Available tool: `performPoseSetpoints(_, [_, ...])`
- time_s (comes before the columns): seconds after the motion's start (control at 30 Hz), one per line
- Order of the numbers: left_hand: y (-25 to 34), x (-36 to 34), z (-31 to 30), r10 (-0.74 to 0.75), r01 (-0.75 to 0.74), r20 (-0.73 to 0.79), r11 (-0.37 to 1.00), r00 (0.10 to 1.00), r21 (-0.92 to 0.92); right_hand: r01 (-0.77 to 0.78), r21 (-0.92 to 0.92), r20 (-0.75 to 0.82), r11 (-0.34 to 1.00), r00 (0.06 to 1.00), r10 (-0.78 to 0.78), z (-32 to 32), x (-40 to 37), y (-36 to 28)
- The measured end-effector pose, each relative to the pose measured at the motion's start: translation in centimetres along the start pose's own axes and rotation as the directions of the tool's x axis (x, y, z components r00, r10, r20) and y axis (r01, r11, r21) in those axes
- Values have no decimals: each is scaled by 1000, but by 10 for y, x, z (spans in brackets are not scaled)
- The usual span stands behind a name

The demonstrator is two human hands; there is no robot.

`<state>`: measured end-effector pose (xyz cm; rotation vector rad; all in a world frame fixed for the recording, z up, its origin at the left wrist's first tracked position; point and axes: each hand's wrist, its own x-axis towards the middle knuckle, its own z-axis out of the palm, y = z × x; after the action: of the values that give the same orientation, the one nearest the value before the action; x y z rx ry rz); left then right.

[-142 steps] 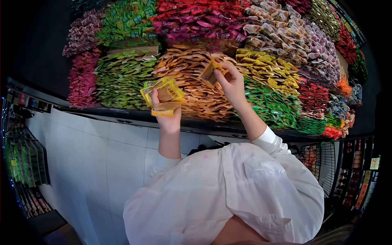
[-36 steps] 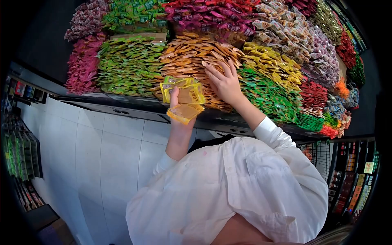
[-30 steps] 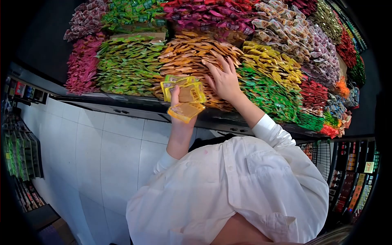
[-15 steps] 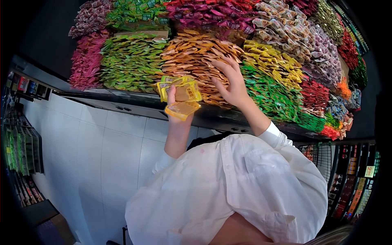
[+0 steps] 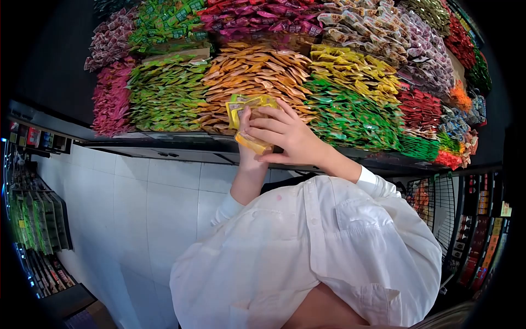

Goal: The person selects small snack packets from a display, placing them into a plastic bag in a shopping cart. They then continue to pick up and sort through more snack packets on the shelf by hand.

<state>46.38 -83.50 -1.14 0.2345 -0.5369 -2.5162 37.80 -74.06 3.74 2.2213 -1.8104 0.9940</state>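
My left hand (image 5: pixel 247 154) is closed around several yellow snack packets (image 5: pixel 255 144), which are flat and partly see-through, with its thumb on top of them. Across the upper face of the same packets lie the curved fingers of my right hand (image 5: pixel 290 138), gripping their right side and covering much of them. Both hands are in front of the display, just over its front edge. Right behind them is a bank of orange snack packets (image 5: pixel 252 68) standing in tight rows.
Light green packets (image 5: pixel 167 93) are on the left of the orange ones, dark green packets (image 5: pixel 353 118) and yellow packets (image 5: pixel 356 71) on the right. A black wire basket (image 5: pixel 438 200) is at the right. White floor tiles (image 5: pixel 170 181) run below the counter's dark edge.
My right hand has come left and down from above the orange packets onto the yellow packets. My left hand has shifted slightly right. The view has turned a little.
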Motion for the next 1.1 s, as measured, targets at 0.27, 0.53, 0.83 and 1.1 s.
performPoseSetpoints(0.27, [8,2,11,-29,25,-209,999,978,-22,-201,978,77,57,598,798,-11,-9,10])
performPoseSetpoints(0.53, [10,-7,-17,32,-7,-284,996,958,87,-125,978,209,-168,547,810,-28,-28,28])
performPoseSetpoints(0.83, [-6,-16,-15,-268,285,288,958,919,-20,-185,-261,-523,947,852,23,-41,-39,32])
performPoseSetpoints(1.1, [-27,-17,-1,-244,252,321,968,915,18,138,-395,-282,908,922,-263,-61,-70,48])
